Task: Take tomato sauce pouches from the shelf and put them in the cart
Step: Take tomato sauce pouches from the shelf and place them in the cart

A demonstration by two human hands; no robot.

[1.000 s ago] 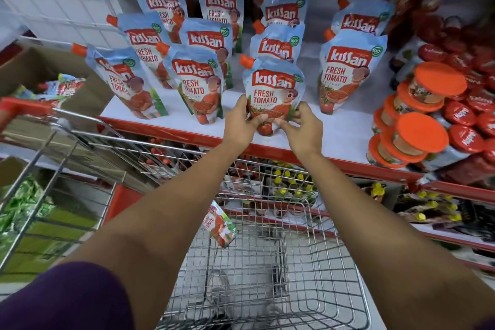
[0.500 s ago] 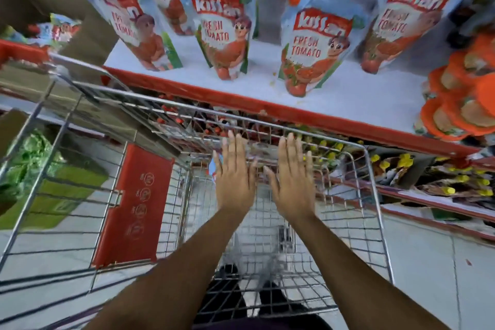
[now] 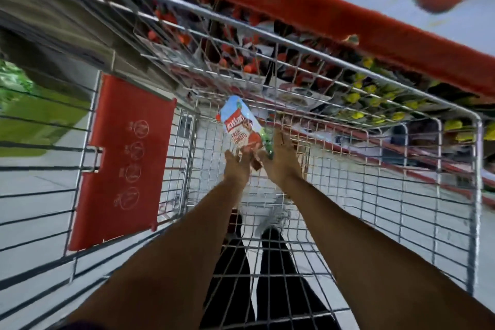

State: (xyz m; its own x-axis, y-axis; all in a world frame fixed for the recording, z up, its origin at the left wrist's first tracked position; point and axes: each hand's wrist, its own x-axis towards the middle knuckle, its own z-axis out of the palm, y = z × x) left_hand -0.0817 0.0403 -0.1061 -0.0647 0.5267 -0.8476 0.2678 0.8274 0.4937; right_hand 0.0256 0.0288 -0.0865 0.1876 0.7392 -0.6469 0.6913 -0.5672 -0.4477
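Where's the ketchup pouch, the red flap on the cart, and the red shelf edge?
ketchup pouch (image 3: 241, 126), head view, on its printed front.
red flap (image 3: 126, 153), head view, middle of the panel.
red shelf edge (image 3: 348, 27), head view, on its red front strip.

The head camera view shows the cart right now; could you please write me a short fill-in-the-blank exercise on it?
1. The tomato sauce pouch is inside the wire ____.
2. It leans at the far end of the cart, between the left hand and the ____ hand.
3. The plastic flap on the cart's left side is coloured ____.

Missing words: cart; right; red
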